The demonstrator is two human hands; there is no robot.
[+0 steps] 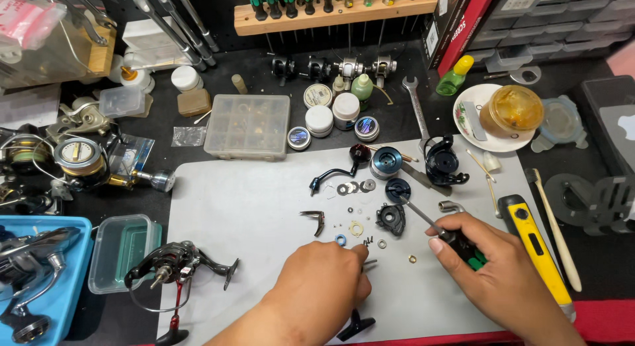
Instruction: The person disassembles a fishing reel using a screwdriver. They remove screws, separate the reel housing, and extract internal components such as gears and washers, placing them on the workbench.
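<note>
At the far left edge of the worktop (198, 128) a blue tray (63, 280) holds a fishing reel, with a clear green-tinted tub (122, 250) just beside it; next comes a black and red spinning reel (175, 266) lying on the left margin of the pale grey mat (238, 214), whose left half is otherwise open surface. A clear compartment box (248, 126) sits just beyond the mat's far edge. Toward the middle, the person's left hand (324, 286) rests low on the mat, its fingers curled in and pinching a small dark metal part (369, 262) whose shape is too small to make out; tiny black screws (368, 241) and a blue ring (340, 239) lie just ahead of the fingertips, with washers (354, 187) and a black crank handle (337, 171) farther up. To the right, the right hand (493, 266) is closed around the black and green handle of a screwdriver (430, 221), whose slim silver shaft slants up and left, the tip near a black reel side plate (391, 218) and a blue-faced round part (397, 189). A black rotor (443, 162) stands near the mat's far right corner. Right of the hand, a yellow and black tool (532, 247) lies along the mat's right edge, a pale-handled brush (555, 230) just beyond it, leaving little free room on that side.
</note>
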